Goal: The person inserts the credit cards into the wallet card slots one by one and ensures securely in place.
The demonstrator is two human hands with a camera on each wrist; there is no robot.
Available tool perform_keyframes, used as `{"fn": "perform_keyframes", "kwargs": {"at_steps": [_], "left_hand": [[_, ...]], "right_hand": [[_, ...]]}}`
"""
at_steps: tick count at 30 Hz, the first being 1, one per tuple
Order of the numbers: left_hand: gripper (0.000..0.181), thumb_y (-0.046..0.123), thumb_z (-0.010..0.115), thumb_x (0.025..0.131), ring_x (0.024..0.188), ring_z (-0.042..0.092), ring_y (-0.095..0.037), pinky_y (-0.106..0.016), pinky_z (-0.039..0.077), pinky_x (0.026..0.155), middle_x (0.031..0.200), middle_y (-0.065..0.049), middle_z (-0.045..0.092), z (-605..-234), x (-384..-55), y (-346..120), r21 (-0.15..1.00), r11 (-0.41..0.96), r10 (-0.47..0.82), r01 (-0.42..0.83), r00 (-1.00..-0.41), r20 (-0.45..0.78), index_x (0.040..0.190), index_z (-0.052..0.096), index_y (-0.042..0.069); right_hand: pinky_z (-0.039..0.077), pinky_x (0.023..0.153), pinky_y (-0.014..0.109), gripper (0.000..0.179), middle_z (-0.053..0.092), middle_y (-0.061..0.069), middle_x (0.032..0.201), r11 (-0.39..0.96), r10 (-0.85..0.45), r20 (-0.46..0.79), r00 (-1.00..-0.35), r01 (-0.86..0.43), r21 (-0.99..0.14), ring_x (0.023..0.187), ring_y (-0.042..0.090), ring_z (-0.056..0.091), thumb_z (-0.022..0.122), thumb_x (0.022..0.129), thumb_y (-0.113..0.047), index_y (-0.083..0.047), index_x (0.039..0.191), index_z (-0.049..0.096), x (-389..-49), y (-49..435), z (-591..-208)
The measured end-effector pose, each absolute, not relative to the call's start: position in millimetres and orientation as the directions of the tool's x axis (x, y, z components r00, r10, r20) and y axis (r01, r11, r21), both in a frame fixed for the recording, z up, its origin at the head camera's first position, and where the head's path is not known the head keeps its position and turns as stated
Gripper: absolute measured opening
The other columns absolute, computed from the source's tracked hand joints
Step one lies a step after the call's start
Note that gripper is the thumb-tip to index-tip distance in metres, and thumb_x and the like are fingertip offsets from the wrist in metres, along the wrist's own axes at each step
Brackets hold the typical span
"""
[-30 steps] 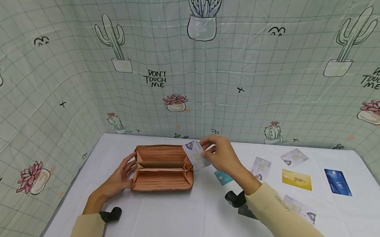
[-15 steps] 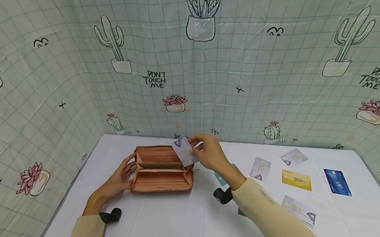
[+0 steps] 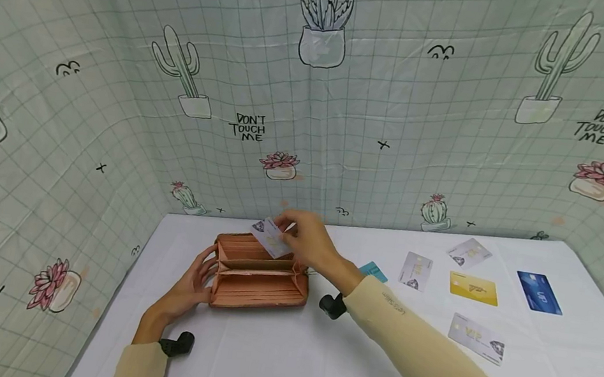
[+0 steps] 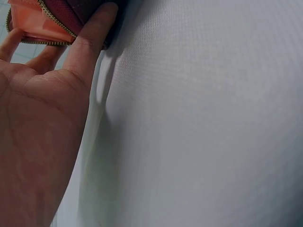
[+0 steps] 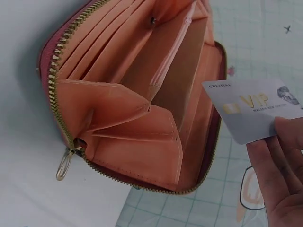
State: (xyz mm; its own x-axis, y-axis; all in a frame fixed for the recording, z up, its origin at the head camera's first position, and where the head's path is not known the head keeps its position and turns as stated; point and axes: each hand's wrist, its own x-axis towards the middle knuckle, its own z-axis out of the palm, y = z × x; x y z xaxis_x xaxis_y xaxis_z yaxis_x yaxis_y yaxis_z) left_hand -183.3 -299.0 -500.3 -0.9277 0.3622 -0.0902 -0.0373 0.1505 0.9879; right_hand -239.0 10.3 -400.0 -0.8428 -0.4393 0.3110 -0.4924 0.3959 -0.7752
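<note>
An unzipped wallet (image 3: 257,298) with an orange lining and several inner pockets lies spread on the white table. My left hand (image 3: 188,285) grips its left end, thumb (image 4: 90,42) on the dark outer side and fingers at the zipper edge. Between the thumb and fingers of my right hand (image 3: 309,240) is pinched a silver VIP card (image 3: 271,239), held tilted over the wallet's back section. The right wrist view puts this card (image 5: 258,106) close beside the wallet's far rim, with the zipper pull (image 5: 65,164) hanging at the wallet's end.
Right of the wallet lie a yellow card (image 3: 473,288), a blue card (image 3: 539,293) and several silver cards, one of them (image 3: 477,337) nearer the front. A teal card (image 3: 374,271) is partly covered by my right arm. A patterned cloth (image 3: 368,127) rises behind the table.
My right hand has carried the silver card leftward, from the wallet's right end to above its back section. My left hand and the wallet have stayed in place.
</note>
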Motion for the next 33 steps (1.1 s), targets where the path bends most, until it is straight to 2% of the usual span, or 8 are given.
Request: {"fn": "perform_keyframes", "kwargs": {"at_steps": [4, 7, 8, 11, 14, 15, 18, 33], "left_hand": [[0.114, -0.009, 0.067, 0.080, 0.160, 0.006, -0.044, -0.018, 0.042, 0.101, 0.175, -0.024, 0.009, -500, -184, -299, 0.987, 0.157, 0.358, -0.035, -0.930, -0.090, 0.171, 0.002, 0.016], [0.115, -0.011, 0.066, 0.080, 0.160, 0.006, -0.044, -0.018, 0.041, 0.100, 0.175, -0.024, 0.009, -499, -183, -299, 0.986, 0.159, 0.354, -0.042, -0.930, -0.096, 0.171, 0.002, 0.016], [0.115, -0.011, 0.066, 0.080, 0.160, 0.006, -0.044, -0.018, 0.041, 0.100, 0.175, -0.024, 0.009, -499, -183, -299, 0.986, 0.160, 0.352, -0.044, -0.931, -0.099, 0.171, 0.002, 0.016], [0.115, -0.012, 0.066, 0.080, 0.160, 0.005, -0.044, -0.019, 0.041, 0.099, 0.174, -0.024, 0.009, -499, -183, -299, 0.986, 0.157, 0.351, -0.052, -0.930, -0.105, 0.171, 0.001, 0.016], [0.114, -0.012, 0.065, 0.080, 0.160, 0.006, -0.043, -0.020, 0.042, 0.099, 0.174, -0.025, 0.009, -499, -183, -298, 0.987, 0.154, 0.352, -0.052, -0.930, -0.104, 0.171, 0.002, 0.015], [0.114, -0.013, 0.065, 0.080, 0.159, 0.006, -0.043, -0.020, 0.042, 0.099, 0.174, -0.025, 0.010, -499, -183, -298, 0.987, 0.151, 0.353, -0.051, -0.930, -0.102, 0.171, 0.002, 0.015], [0.114, -0.013, 0.064, 0.080, 0.159, 0.007, -0.043, -0.019, 0.042, 0.100, 0.174, -0.026, 0.010, -499, -184, -298, 0.988, 0.147, 0.356, -0.046, -0.930, -0.096, 0.171, 0.002, 0.014], [0.113, -0.012, 0.064, 0.079, 0.158, 0.010, -0.043, -0.019, 0.041, 0.100, 0.174, -0.026, 0.011, -502, -184, -299, 0.988, 0.153, 0.352, -0.032, -0.932, -0.084, 0.171, 0.002, 0.014]], "right_hand": [[0.060, 0.079, 0.029, 0.023, 0.075, 0.017, 0.112, 0.396, -0.449, 0.344, -0.824, -0.529, -0.750, 0.096, 0.029, 0.075, 0.070, 0.096, 0.007, 0.003, 0.117, 0.074, -242, 0, -401], [0.060, 0.080, 0.029, 0.022, 0.075, 0.016, 0.113, 0.407, -0.459, 0.361, -0.812, -0.553, -0.727, 0.097, 0.027, 0.075, 0.070, 0.095, 0.008, 0.001, 0.116, 0.075, -246, -8, -402], [0.060, 0.082, 0.030, 0.022, 0.075, 0.015, 0.113, 0.412, -0.464, 0.366, -0.807, -0.562, -0.717, 0.098, 0.027, 0.075, 0.070, 0.095, 0.008, 0.001, 0.116, 0.075, -247, -11, -403], [0.054, 0.102, 0.039, 0.022, 0.076, 0.014, 0.112, 0.419, -0.478, 0.392, -0.786, -0.596, -0.685, 0.097, 0.025, 0.075, 0.070, 0.095, 0.008, 0.000, 0.115, 0.075, -249, -18, -403], [0.053, 0.105, 0.041, 0.022, 0.077, 0.013, 0.111, 0.421, -0.489, 0.419, -0.765, -0.628, -0.654, 0.097, 0.025, 0.074, 0.071, 0.094, 0.009, 0.000, 0.113, 0.076, -251, -24, -403], [0.053, 0.104, 0.041, 0.021, 0.077, 0.013, 0.110, 0.423, -0.492, 0.426, -0.760, -0.636, -0.646, 0.097, 0.024, 0.074, 0.071, 0.094, 0.009, 0.000, 0.113, 0.076, -251, -26, -403], [0.059, 0.088, 0.035, 0.021, 0.077, 0.012, 0.111, 0.436, -0.496, 0.432, -0.753, -0.646, -0.627, 0.098, 0.023, 0.074, 0.070, 0.095, 0.009, -0.002, 0.112, 0.076, -252, -30, -404], [0.058, 0.088, 0.034, 0.019, 0.076, 0.012, 0.111, 0.413, -0.522, 0.435, -0.734, -0.663, -0.624, 0.100, 0.024, 0.073, 0.068, 0.097, 0.008, -0.002, 0.110, 0.076, -256, -39, -411]]}}
